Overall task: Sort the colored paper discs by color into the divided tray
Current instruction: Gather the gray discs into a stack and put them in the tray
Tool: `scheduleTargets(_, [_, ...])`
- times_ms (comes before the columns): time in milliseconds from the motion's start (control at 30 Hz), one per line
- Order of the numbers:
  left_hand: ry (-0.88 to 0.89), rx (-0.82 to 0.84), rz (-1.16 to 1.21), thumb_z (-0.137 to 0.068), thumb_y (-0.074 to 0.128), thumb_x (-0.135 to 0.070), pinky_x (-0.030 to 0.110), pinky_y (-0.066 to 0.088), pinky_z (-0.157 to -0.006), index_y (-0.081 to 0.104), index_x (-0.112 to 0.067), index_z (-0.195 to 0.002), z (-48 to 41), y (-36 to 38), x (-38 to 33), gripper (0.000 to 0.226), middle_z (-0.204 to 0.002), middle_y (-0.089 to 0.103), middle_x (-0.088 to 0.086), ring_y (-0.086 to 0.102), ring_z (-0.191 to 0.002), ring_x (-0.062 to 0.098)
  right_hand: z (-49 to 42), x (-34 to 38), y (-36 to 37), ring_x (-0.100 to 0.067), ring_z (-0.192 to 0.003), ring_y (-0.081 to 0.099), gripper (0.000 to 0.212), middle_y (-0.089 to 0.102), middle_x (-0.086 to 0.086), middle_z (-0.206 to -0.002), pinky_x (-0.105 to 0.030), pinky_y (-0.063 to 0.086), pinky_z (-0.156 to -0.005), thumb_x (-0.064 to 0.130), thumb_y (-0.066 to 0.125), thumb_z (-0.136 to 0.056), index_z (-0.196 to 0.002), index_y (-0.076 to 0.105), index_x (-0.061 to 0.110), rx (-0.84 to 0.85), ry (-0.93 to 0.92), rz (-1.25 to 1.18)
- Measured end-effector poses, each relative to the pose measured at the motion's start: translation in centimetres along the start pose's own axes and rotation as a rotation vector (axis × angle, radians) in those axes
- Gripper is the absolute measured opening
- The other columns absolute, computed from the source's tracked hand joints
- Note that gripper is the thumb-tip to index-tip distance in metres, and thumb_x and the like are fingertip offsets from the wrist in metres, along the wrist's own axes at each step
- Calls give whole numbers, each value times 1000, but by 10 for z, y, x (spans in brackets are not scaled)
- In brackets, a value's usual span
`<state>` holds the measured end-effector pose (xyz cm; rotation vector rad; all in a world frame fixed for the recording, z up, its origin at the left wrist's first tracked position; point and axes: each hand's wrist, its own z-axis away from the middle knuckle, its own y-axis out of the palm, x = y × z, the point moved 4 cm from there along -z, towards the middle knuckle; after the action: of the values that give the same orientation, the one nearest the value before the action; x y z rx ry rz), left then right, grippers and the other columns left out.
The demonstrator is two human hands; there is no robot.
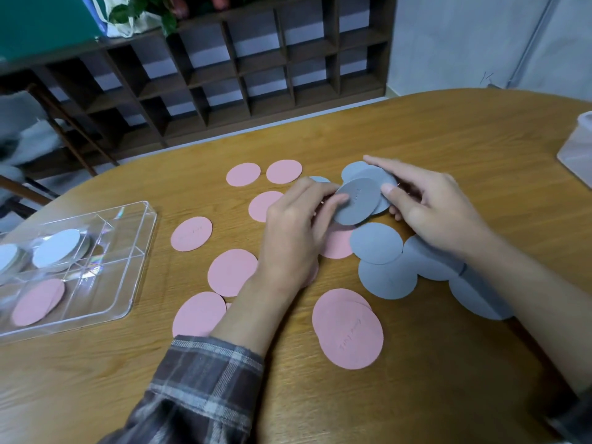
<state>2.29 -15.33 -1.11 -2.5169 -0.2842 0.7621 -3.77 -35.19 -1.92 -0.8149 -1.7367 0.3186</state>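
Plaid sleeve [205, 386] beside scattered pink discs [349, 334]

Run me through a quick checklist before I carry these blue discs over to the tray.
1. Grip on held blue discs: ok, left hand and right hand both pinch them.
2. One colour in hand: ok, only blue shows.
3. Stack squared: not ok, fanned.
4. Blue section in tray: ok, sorted blue discs lie in its far part.
5. All loose blue discs gathered: not ok, several lie on the table.
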Motion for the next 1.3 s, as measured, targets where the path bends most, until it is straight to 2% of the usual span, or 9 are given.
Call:
scheduleTargets(367, [-219, -27, 91, -92, 79, -23, 32, 60, -75, 76, -10, -122, 1, 10, 11, 32, -103, 76, 1, 72, -81, 13, 0, 7, 5, -13, -79, 65, 44, 68, -7, -82, -19, 49, -84, 14, 41, -110, -145, 57, 38, 65, -53, -91])
scheduleTargets(533, [-256, 20, 70, -92, 80, -24, 31, 58, -77, 79, -14, -118, 2, 16, 15, 28, -98, 70, -1, 67, -78, 7, 4, 6, 9, -17, -78, 62, 43, 63, -9, -85, -32, 51, -79, 26, 49, -108, -146, 52, 45, 100, -26, 14])
scheduleTargets(633, [-266, 24, 86, -91, 81, -25, 31, 58, -75, 80, -14, -109, 3, 15, 17, 22, -97, 71, -3, 68, -78, 7, 5, 7, 12, -13, -82, 60, 46, 66, -6, -97, -19, 47, -73, 32, 59, -102, -147, 52, 40, 110, -44, 134])
scheduleTargets(700, [-259, 24, 76, -90, 82, -26, 30, 57, -72, 81, -13, -104, 2, 14, 18, 20, -94, 72, -3, 67, -77, 8, 3, 6, 12, -12, -89, 62, 42, 69, -3, -105, -23, 50, -78, 34, 60, -102, -144, 55, 34, 111, -45, 188])
scheduleTargets(833, [-217, 63, 14, -90, 80, -34, 31, 54, -71, 78, -14, -101, 1, 14, 17, 22, -92, 70, -3, 64, -78, 9, 3, 5, 13, -6, -76, 56, 27, 64, -1, -85, -14, 38, -63, 29, 58, -103, -130, 60, 27, 111, -58, 205])
scheduleTargets(967, [-206, 217, -48, -98, 65, -50, 31, 50, -98, 70, -16, -125, -2, 16, 25, 43, -123, 67, -4, 62, -115, 10, 2, 1, 8, -12, -77, 55, 17, 62, -4, -86, -19, 37, -61, 24, 59, -102, -119, 61, 26, 84, -28, 149])
scheduleTargets(1100, [-297, 438, -207, -104, 55, -47, 43, 35, -121, 43, -15, -156, 3, 22, 43, 62, -162, 44, 4, 39, -150, 21, -1, -4, -4, -14, -75, 54, 15, 63, -5, -86, -17, 39, -63, 22, 62, -100, -115, 63, 24, -11, 25, 87])
scheduleTargets(1167, [-332, 479, -270, -104, 54, -42, 44, 36, -120, 45, -13, -155, 5, 23, 46, 59, -161, 45, 8, 41, -149, 25, -2, -5, -6, -12, -72, 52, 14, 63, -4, -84, -16, 39, -63, 21, 62, -100, -113, 64, 24, -35, 34, 69])
scheduleTargets(1300, [-342, 352, -290, -98, 64, -33, 43, 51, -96, 63, -16, -136, 0, 13, 46, 42, -129, 68, 2, 60, -120, 25, -1, -5, -1, -15, -75, 56, 14, 65, -5, -87, -22, 42, -64, 22, 62, -100, -114, 63, 23, -13, 23, 72])
